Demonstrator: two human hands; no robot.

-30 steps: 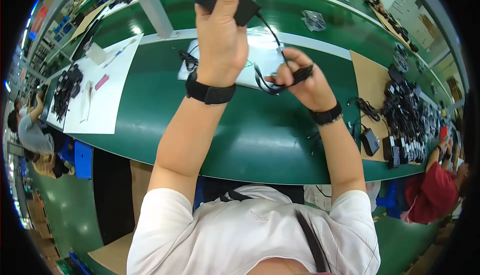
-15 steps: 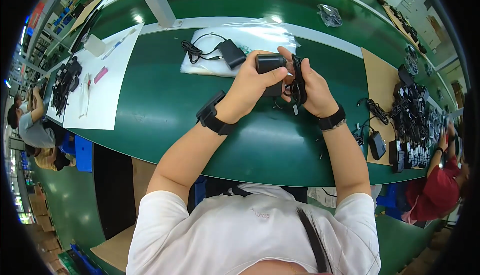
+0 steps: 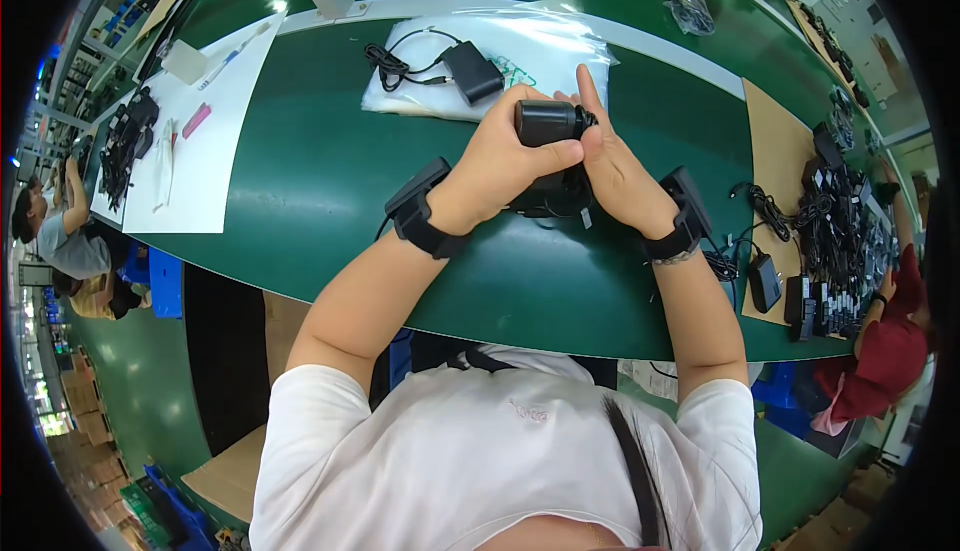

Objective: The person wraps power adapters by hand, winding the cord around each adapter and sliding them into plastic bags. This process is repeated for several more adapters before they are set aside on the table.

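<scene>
My left hand (image 3: pixel 505 161) is closed round a black power adapter (image 3: pixel 546 123), its thumb lying along the near side. The adapter's black cable (image 3: pixel 574 193) is bunched below and beside it, partly hidden between my hands. My right hand (image 3: pixel 626 173) is against the adapter's right end and the cable, with its fingers stretched out and pointing away from me. Beyond my hands, a second black power adapter (image 3: pixel 474 73) with a coiled lead rests on a stack of clear plastic bags (image 3: pixel 410 101).
At the right, a heap of black adapters and cables (image 3: pixel 835 241) covers brown cardboard (image 3: pixel 765 151). On the left, a white sheet (image 3: pixel 205 191) carries a pink piece (image 3: pixel 197 121), a brush and more black cables (image 3: pixel 122 151). Other people sit at both ends of the green table (image 3: pixel 310 181).
My right hand's fingers have straightened from their curl around the cable. The cable bundle now sits lower, against the adapter. The view has shifted slightly.
</scene>
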